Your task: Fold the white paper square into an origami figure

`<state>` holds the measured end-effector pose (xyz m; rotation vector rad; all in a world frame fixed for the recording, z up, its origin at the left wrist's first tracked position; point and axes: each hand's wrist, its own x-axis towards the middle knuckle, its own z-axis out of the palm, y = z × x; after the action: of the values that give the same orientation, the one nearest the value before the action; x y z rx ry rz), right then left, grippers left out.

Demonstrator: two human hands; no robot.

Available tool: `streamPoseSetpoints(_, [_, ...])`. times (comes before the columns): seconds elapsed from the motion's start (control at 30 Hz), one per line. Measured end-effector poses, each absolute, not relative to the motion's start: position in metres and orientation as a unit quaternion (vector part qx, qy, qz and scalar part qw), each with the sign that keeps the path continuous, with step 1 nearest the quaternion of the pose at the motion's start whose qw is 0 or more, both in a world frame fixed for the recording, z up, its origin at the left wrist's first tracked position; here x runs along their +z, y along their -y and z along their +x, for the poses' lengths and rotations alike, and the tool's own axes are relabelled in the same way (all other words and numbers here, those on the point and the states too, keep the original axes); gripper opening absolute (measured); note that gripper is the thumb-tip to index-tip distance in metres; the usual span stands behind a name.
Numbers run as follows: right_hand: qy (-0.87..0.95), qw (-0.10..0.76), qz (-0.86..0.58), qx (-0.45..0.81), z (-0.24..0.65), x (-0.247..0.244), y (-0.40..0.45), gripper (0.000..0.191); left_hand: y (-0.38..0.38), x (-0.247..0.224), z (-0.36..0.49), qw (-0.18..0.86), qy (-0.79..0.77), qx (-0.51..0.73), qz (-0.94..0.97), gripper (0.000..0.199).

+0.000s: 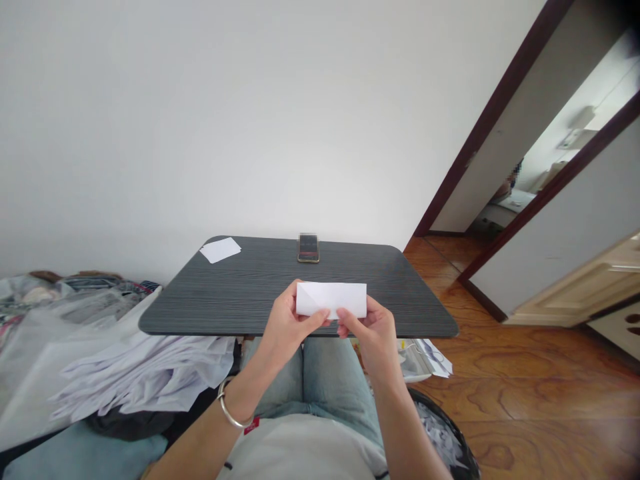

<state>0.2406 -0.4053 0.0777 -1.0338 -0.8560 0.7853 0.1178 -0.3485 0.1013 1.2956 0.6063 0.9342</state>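
Note:
A folded strip of white paper is held level above the front part of the dark table. My left hand grips its left end, the thumb lying on the lower edge. At the right end my right hand pinches the same paper, its thumb near the middle of the lower edge. Both thumbs press on the front, and most of the other fingers are hidden behind the sheet. A faint diagonal crease shows on the paper's left part.
A phone lies at the table's back edge, and white paper pieces lie at its back left corner. Piled clothes and white sheets are at the left. A bin of scraps stands on the floor at lower right.

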Motion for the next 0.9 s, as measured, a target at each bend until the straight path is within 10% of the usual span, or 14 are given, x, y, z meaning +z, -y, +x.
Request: streamPoseSetpoints(0.9, [0.365,0.766,-0.402,0.343,0.2406,0.0687,0.4065,0.018,0.3544,0.1059,0.1128,0.700,-0.216,0.403,0.549,0.029])
